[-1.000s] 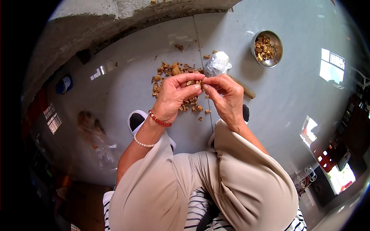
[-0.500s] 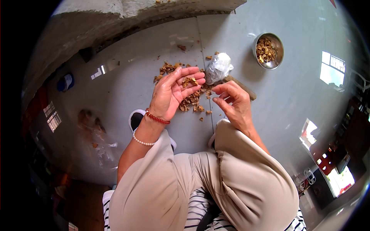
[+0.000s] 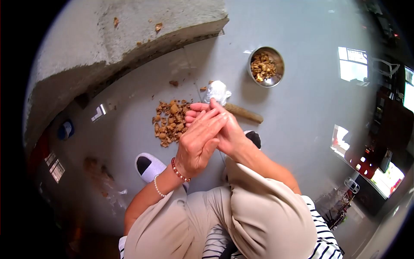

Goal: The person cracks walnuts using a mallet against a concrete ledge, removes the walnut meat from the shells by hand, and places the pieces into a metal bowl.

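My left hand (image 3: 200, 140), with a red bead bracelet and a white bead bracelet, lies across my right palm with its fingers stretched out, back upward. Beneath it, my right hand (image 3: 231, 134) is cupped; its fingertips show past the left hand, and its palm is covered. Whatever lies between the palms is hidden. Just left of the hands, a pile of broken walnut shells (image 3: 166, 123) covers the floor. Beyond the fingers is a hammer with its head wrapped in a white plastic bag (image 3: 217, 92) and a wooden handle (image 3: 245, 113). A metal bowl (image 3: 281, 69) holds walnut kernels (image 3: 262, 65).
A rough concrete ledge (image 3: 142, 26) with a few shell bits runs along the upper left. My slippered feet (image 3: 148, 167) flank the tiles. A blue-and-white object (image 3: 66, 129) lies at left. Furniture (image 3: 390, 129) stands at the right.
My left hand has turned over from palm up, where it held walnut pieces, onto my right hand. My right hand has come in under it. The camera view has shifted.
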`<state>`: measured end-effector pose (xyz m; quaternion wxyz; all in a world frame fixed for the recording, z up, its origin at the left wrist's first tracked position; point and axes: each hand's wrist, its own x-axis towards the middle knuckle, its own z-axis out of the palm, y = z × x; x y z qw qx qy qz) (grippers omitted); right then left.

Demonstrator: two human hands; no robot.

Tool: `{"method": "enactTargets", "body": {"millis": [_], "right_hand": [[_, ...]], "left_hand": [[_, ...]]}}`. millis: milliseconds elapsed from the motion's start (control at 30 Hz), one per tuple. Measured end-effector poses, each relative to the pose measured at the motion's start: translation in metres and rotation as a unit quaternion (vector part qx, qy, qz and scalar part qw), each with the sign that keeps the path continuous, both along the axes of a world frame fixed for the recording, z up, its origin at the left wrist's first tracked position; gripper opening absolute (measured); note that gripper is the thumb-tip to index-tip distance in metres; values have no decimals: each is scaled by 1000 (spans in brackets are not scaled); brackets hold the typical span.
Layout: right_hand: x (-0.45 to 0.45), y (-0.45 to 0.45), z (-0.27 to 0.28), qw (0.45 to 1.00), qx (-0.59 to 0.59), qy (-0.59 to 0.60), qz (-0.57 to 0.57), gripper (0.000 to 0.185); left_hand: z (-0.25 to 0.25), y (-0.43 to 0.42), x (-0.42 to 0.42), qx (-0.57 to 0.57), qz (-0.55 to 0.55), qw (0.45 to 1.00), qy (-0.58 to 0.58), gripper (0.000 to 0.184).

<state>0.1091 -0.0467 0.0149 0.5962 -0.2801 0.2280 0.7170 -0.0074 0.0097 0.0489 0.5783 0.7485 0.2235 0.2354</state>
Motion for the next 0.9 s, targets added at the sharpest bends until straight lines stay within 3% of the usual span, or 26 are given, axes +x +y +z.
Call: {"method": "enactTargets", "body": {"millis": [67,167,367,533,633,800,900], "right_hand": [[4,-6,0,999,-26,-18,-33,40],[30,-9,17,982,-115,-142,-49,35],[112,-9,21,897,-124,-392,-160,33],[138,8,22,865,-84,-471,-151,41],[132,17,27,815,-121,-541,-170,43],[107,4,41,741,-134,-648,-116,38],[89,-18,35,718,-73,-692,19,31]], "left_hand": [[2,4,0,64,-6,998,-28,49],[9,12,-2,84,60,993,-53,45],[2,20,-15,-31,154,987,-38,32],[1,17,-16,-65,149,986,-24,34],[0,17,-17,-71,147,986,-22,30],[-8,20,-29,-73,173,982,-28,26],[-10,23,-52,-73,208,975,15,27]]}}
